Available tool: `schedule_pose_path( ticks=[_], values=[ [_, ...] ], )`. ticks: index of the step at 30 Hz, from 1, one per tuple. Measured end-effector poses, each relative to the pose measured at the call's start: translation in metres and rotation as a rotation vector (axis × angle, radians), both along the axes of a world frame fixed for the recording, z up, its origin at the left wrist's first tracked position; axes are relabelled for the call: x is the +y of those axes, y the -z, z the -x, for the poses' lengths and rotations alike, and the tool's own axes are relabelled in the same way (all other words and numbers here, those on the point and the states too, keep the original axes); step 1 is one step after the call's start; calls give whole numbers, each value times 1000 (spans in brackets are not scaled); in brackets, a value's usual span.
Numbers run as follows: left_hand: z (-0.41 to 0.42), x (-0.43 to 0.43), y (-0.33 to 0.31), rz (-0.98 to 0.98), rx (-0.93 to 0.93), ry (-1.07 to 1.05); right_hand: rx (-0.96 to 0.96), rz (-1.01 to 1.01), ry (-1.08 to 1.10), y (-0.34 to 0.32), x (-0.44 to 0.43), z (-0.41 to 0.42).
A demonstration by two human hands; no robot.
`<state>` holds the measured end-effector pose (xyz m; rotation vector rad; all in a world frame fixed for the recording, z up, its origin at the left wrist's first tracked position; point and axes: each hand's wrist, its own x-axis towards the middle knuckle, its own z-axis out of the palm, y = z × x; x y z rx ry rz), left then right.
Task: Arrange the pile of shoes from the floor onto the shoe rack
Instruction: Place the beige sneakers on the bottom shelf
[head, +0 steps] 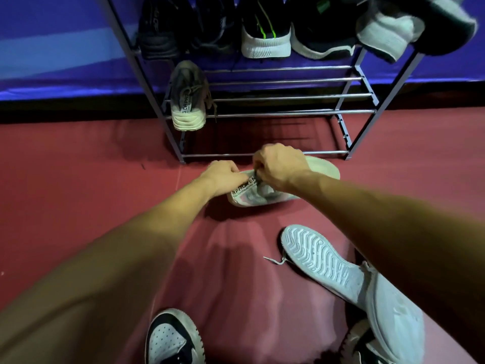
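A grey sneaker (265, 194) with printed lettering lies on its side on the red floor just in front of the shoe rack (288, 111). My left hand (223, 177) grips its heel end, fingers curled over the edge. My right hand (278, 166) pinches something dark at the shoe's opening, likely the tongue or lace. The matching grey sneaker (187, 97) sits on the left of the rack's lower shelf, heel towards me. Several dark sneakers and a black-and-white one with green stripes (265, 30) fill the shelf above.
A white sneaker (320, 256) lies sole-up on the floor at right, on top of another pale shoe (396, 324). A black-and-white sneaker (173, 337) stands near the bottom edge. The rack stands against a blue wall (52, 48). A light shoe (393, 30) overhangs the rack's upper right.
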<state>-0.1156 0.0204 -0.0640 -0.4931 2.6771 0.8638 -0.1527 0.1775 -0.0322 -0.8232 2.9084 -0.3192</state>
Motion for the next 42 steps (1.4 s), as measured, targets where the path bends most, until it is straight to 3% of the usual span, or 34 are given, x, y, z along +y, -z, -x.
schedule_pose_path(
  ticks=[8,15,24,28,31,34,37,42],
  values=[
    [12,-22,-12,-366,55,-205,244,-64,-136,-23,-36,31],
    [21,-29,-17,-633,34,-366,315,-40,-99,-45,-48,49],
    [28,-32,-35,-516,146,-306,361,-104,-25,-47,-29,53],
    [23,-40,-29,-474,284,-280,255,-35,55,-41,-19,51],
    [17,-44,-25,-544,348,-381,160,48,148,-40,-17,55],
    [10,-46,-19,-636,240,-462,36,153,232,-36,-20,59],
    [7,-41,-10,-731,58,-344,-112,300,367,-33,-30,67],
    [20,-38,-8,-772,106,-323,-212,509,542,-33,-53,82]
  ],
)
